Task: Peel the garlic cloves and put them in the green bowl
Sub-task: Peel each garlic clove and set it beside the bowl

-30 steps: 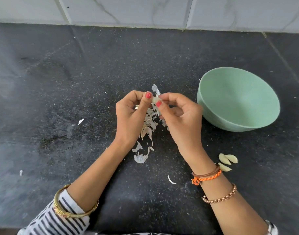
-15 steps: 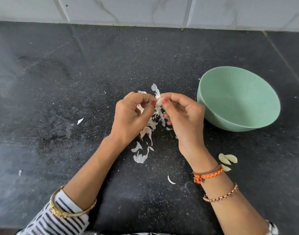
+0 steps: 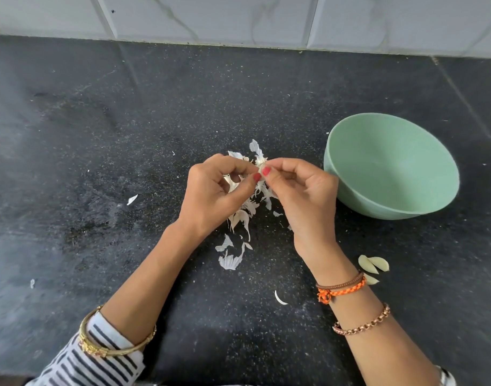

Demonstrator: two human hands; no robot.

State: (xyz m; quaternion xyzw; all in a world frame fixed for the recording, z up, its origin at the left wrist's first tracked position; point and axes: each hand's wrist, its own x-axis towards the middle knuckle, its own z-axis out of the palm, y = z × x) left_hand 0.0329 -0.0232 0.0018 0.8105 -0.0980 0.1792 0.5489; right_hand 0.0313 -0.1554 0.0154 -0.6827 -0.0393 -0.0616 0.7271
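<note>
Garlic clove (image 3: 261, 163), small and still partly in its skin, sits between the two hands above the middle of the dark counter (image 3: 99, 162). The left hand (image 3: 213, 196) has its fingers curled in, thumb and forefinger pinching the clove from the left. The right hand (image 3: 303, 196) is curled the same way and pinches the clove from the right, so the two red thumbnails nearly touch. Under and just behind the hands lies a heap of peelings (image 3: 243, 215), with more scraps trailing toward the near edge. The green bowl (image 3: 392, 165) stands just right of the right hand, tilted toward the camera; nothing shows inside it. Three cloves (image 3: 374, 266) lie on the counter beside the right wrist, toward the near right corner.
</note>
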